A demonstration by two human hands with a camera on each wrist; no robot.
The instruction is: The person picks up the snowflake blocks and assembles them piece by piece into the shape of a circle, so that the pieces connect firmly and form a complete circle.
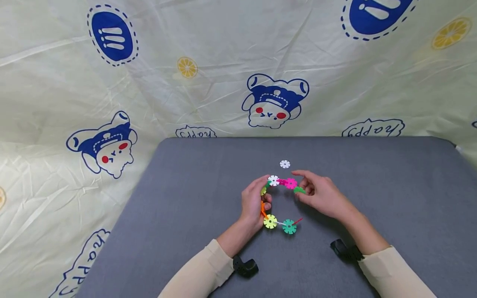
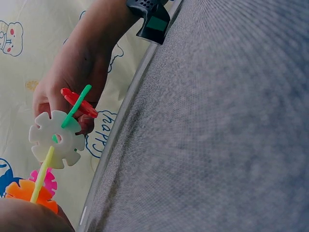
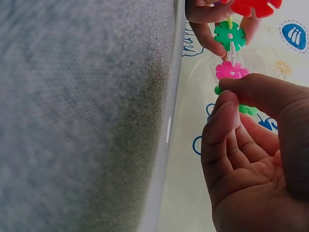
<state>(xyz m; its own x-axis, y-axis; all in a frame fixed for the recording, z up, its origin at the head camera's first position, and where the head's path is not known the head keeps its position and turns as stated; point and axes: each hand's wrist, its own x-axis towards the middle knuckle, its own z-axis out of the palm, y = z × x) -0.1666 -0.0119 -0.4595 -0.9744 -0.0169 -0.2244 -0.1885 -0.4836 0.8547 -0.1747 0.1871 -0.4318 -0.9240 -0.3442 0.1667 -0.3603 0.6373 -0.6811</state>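
My left hand holds a curved chain of interlocked notched plastic discs, its fingers partly covering an orange disc. The chain's lower arm runs through a yellow disc, a white disc and a green disc to a red disc. Its upper arm goes past another white disc to pink discs. At that end, my right hand pinches a green disc between thumb and index finger. The thumb and fingertip hide part of this disc in the right wrist view.
A loose white disc lies on the grey table beyond the hands. Black wrist cameras are strapped at both cuffs. Behind the table hangs a pale printed sheet.
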